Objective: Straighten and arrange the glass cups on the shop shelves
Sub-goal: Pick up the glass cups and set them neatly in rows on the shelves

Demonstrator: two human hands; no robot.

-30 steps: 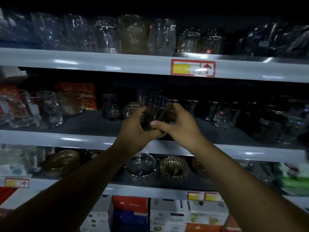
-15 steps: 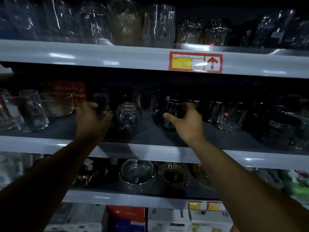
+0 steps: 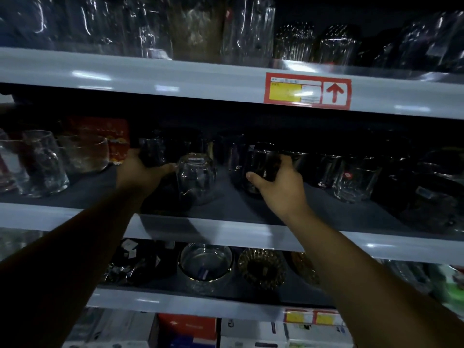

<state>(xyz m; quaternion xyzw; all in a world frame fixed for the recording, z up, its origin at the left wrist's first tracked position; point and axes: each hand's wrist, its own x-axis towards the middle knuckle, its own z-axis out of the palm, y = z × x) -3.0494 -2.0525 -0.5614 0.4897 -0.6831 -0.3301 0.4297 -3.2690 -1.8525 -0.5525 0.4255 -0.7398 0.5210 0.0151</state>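
Observation:
On the dim middle shelf (image 3: 238, 229) stand several glass cups. My left hand (image 3: 140, 172) is wrapped around a dark glass cup (image 3: 153, 153) at the back left. My right hand (image 3: 278, 187) grips another dark glass cup (image 3: 261, 162) right of centre. Between my hands a clear rounded cup (image 3: 195, 178) stands upside down, untouched, with my left thumb close to its side. More tumblers (image 3: 356, 179) line the shelf to the right.
Clear mugs (image 3: 42, 164) and a red box (image 3: 110, 136) fill the shelf's left end. Wrapped glasses (image 3: 246, 31) crowd the top shelf above a red price tag (image 3: 307, 91). Glass ashtrays (image 3: 206, 262) sit on the lower shelf, boxes (image 3: 185, 327) beneath.
A second ago both hands held one dark cup together at the shelf front. They have since parted; the left moved to a cup at the back left, the right to one right of centre.

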